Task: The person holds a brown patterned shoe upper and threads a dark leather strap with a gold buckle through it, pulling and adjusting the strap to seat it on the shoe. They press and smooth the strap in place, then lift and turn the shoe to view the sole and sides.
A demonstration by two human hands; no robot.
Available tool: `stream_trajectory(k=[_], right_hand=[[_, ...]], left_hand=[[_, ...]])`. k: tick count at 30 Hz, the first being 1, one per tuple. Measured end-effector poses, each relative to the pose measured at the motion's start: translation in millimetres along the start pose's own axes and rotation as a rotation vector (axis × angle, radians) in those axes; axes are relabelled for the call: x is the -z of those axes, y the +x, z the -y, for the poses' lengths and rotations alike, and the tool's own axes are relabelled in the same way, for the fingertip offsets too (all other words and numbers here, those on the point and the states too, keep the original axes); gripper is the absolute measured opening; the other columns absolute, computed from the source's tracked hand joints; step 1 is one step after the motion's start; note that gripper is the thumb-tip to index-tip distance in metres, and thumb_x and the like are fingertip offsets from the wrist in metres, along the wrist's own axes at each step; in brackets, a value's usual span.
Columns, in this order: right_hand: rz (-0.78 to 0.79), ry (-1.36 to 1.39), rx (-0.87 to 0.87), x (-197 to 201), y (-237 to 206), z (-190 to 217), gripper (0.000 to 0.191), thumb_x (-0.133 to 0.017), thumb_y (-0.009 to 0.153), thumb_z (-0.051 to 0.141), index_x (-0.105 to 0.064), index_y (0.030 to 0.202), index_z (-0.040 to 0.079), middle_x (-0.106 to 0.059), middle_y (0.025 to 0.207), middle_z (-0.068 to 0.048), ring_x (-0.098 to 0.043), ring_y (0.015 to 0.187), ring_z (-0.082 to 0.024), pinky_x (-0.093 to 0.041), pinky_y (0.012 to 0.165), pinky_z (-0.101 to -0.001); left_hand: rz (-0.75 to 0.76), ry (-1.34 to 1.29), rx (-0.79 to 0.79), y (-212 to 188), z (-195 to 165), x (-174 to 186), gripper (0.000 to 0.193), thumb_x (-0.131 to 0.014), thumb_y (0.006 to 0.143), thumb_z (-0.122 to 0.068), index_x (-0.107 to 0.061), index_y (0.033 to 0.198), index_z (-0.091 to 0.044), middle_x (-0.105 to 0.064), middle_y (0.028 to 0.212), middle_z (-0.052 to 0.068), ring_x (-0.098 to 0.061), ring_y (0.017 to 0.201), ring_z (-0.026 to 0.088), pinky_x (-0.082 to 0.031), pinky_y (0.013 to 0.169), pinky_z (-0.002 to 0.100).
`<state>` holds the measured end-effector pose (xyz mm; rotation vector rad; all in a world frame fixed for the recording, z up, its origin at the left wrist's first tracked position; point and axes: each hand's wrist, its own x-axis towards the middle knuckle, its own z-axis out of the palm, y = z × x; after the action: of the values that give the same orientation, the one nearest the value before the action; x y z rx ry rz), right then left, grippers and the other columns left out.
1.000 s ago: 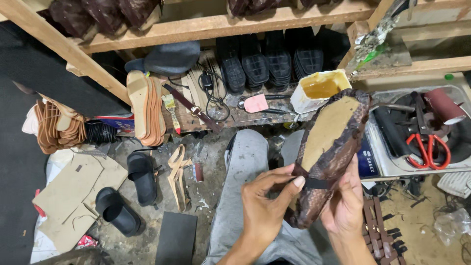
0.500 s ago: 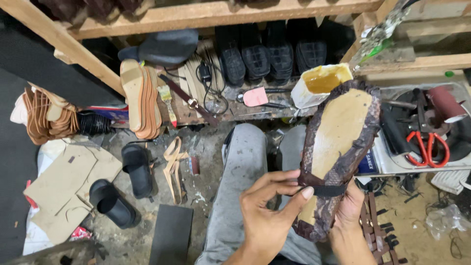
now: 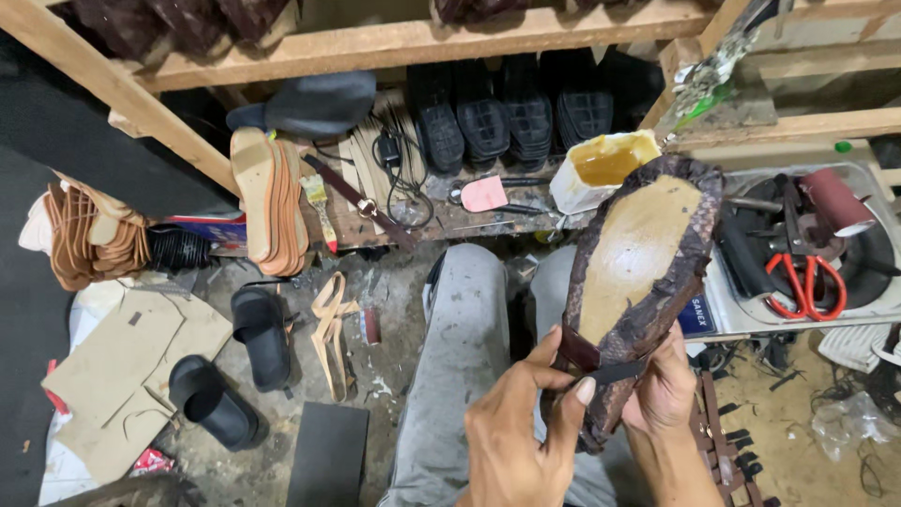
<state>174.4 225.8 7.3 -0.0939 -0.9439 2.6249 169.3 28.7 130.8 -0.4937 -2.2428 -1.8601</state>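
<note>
At the centre-right of the head view, above the seated person's grey-trousered knees (image 3: pixel 469 329), the lasted shoe upper (image 3: pixel 648 282) is held sole-side up, its toe pointing toward 1 o'clock and its heel end down at 7 o'clock between both hands. The right hand (image 3: pixel 671 390) is closed around the heel portion from beneath, fingers wrapped on the dark textured leather. The left hand (image 3: pixel 511 432) pinches a narrow dark strap (image 3: pixel 610 373) between thumb and forefinger, drawing it across the tan insole face (image 3: pixel 638 249). To do this step well, in my judgement, keep the strap flat and untwisted, pull it square across the waist of the sole, and hold tension evenly while the supporting hand prevents rotation. The folded leather margin looks wrinkled along the 3 o'clock edge; pleats there should be smoothed before the strap is pressed down. A tub of yellow adhesive (image 3: pixel 601 169) stands at 11 o'clock from the toe, and red-handled scissors (image 3: pixel 807 282) lie at 3 o'clock, both near.
</note>
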Motion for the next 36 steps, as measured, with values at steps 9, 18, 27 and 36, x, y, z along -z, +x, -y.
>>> stream_trajectory(k=[9, 18, 27, 36], right_hand=[[0.074, -0.069, 0.053, -57.8, 4.1, 13.3, 0.083, -0.071, 0.1, 0.028, -0.028, 0.165, 0.001, -0.053, 0.152, -0.013, -0.056, 0.135, -0.025, -0.044, 0.114, -0.0411], [-0.057, 0.095, -0.08, 5.6, -7.7, -2.7, 0.048, -0.061, 0.108, 0.019, -0.048, 0.149, -0.002, -0.062, 0.141, -0.019, -0.064, 0.124, -0.03, -0.048, 0.109, -0.0466], [-0.152, 0.062, -0.231, 9.2, -3.3, -9.1, 0.065, -0.065, 0.094, 0.032, -0.052, 0.148, -0.001, -0.066, 0.134, -0.02, -0.068, 0.109, -0.03, -0.056, 0.088, -0.0417], [-0.129, 0.158, -0.394, 7.0, -4.5, -29.0, 0.08, -0.064, 0.091, 0.056, -0.05, 0.145, 0.0, -0.07, 0.122, -0.021, -0.072, 0.085, -0.032, -0.062, 0.068, -0.0436]], left_hand=[[0.058, -0.225, 0.229, 4.5, 1.2, 1.0, 0.015, -0.07, 0.097, -0.007, -0.061, 0.095, 0.004, -0.072, 0.129, 0.027, -0.075, 0.122, 0.035, -0.06, 0.096, 0.041], [0.01, -0.298, 0.339, 4.9, 25.2, -3.7, 0.013, -0.085, 0.077, -0.003, -0.076, 0.081, 0.004, -0.076, 0.106, 0.013, -0.073, 0.091, 0.017, -0.059, 0.081, 0.029], [0.111, -0.759, 0.369, 18.3, 30.2, -9.6, 0.077, -0.085, 0.074, -0.005, -0.046, 0.141, -0.007, -0.054, 0.143, 0.007, -0.057, 0.126, 0.014, -0.056, 0.094, 0.028], [0.138, -0.609, 0.381, 10.6, 30.2, -9.0, 0.072, -0.081, 0.085, -0.006, -0.051, 0.15, 0.007, -0.063, 0.141, 0.016, -0.064, 0.125, 0.02, -0.058, 0.081, 0.029]])
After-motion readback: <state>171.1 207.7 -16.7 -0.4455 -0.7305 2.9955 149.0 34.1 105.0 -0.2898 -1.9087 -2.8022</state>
